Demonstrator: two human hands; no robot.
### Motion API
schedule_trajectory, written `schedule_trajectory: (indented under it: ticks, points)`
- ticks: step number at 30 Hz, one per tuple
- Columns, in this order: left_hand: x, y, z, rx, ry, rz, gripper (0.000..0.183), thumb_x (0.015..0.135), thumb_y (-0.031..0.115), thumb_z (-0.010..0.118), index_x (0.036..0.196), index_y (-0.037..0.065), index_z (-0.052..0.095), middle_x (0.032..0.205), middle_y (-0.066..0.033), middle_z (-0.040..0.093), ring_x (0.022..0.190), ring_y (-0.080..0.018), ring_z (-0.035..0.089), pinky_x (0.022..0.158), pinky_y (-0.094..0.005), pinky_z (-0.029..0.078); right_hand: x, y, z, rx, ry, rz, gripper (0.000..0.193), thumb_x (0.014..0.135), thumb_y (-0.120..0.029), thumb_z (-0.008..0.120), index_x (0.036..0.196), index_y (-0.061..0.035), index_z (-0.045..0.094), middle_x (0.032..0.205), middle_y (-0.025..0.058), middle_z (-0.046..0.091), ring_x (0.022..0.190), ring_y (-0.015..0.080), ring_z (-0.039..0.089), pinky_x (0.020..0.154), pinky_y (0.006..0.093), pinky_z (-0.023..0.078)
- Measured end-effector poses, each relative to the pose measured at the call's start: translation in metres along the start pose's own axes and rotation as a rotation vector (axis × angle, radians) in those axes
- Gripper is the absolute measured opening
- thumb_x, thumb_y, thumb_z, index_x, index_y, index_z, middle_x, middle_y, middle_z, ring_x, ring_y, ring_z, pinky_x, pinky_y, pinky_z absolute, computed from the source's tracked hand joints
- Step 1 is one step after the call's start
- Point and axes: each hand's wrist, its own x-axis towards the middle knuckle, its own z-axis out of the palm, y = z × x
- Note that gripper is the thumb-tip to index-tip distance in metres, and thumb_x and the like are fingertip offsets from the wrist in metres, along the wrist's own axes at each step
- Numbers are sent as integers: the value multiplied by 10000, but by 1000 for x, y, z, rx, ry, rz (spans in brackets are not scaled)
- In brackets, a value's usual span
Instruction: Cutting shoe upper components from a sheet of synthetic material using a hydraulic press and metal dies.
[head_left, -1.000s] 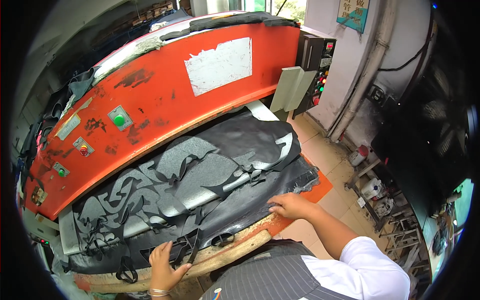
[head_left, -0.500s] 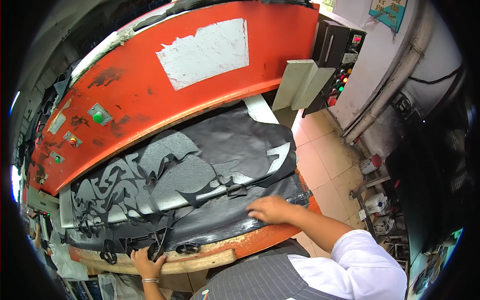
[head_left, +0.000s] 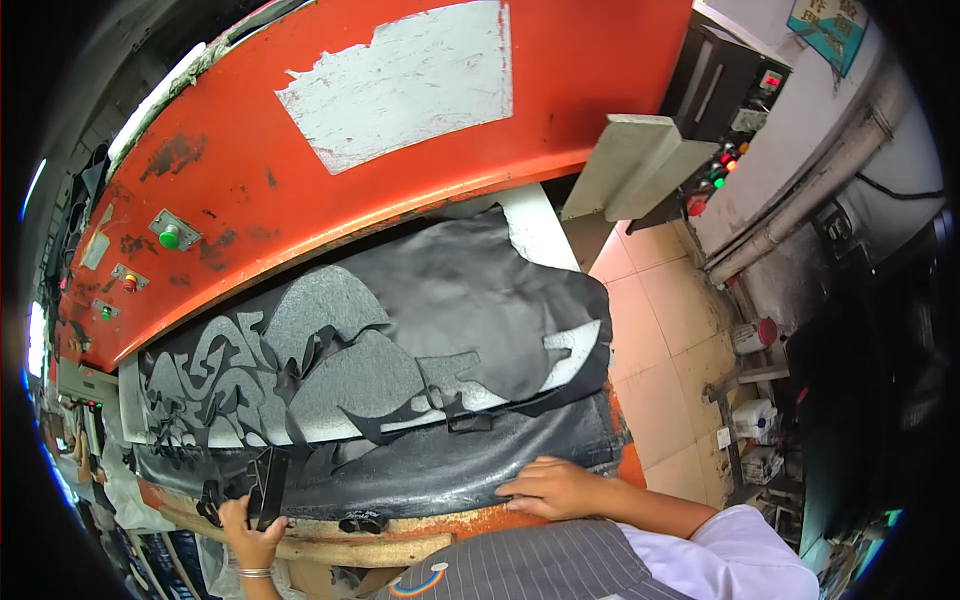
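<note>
At seven o'clock our left hand [head_left: 252, 536] is half closed, thumb and fingers around the lower end of a black angular frame [head_left: 268, 482]; at five, our right hand [head_left: 552, 488] lies loosely bent on the black sheet [head_left: 430, 466], and we cannot tell whether it grips anything. We see a scuffed white label [head_left: 410, 82] on the orange-red press [head_left: 590, 90] at eleven, and a teal sign [head_left: 828, 32] with pale characters at two.

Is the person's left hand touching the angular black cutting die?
Touching: the head view shows the left hand gripping the angular black cutting die between thumb and fingers.
</note>
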Motion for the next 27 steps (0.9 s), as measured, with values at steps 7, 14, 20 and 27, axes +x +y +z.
schedule_trajectory:
  ticks: [7,14,20,27]
  points:
    - [153,177,-12,16,-457,1035,474,549,357,737,938,104,640,774,-10,544,830,-188,565,926,-387,430,103,-19,-127,-420,155,-270,490,763,-248,735,1213,-112,601,1176,72,618,1063,223,598,843,383,451]
    - [186,274,32,-263,-364,1687,152,735,166,541,852,102,614,853,7,579,969,-156,567,1057,-369,383,131,-31,-142,-843,-184,-249,792,653,-270,754,1378,-157,455,1312,108,489,1146,242,515,880,380,429]
    - [224,258,58,-250,-238,1763,214,767,197,558,960,135,626,1070,-9,620,1090,-191,568,1042,-367,390,117,-23,-143,-689,-248,122,854,551,-359,833,1324,-187,513,1130,143,527,976,287,541,782,383,479]
    - [295,189,122,-649,-107,498,226,800,65,686,1020,32,650,1007,-122,660,990,-257,628,872,-346,480,115,20,-76,-635,356,597,794,584,-513,821,1196,-77,565,1162,216,493,1093,380,499,830,455,490]
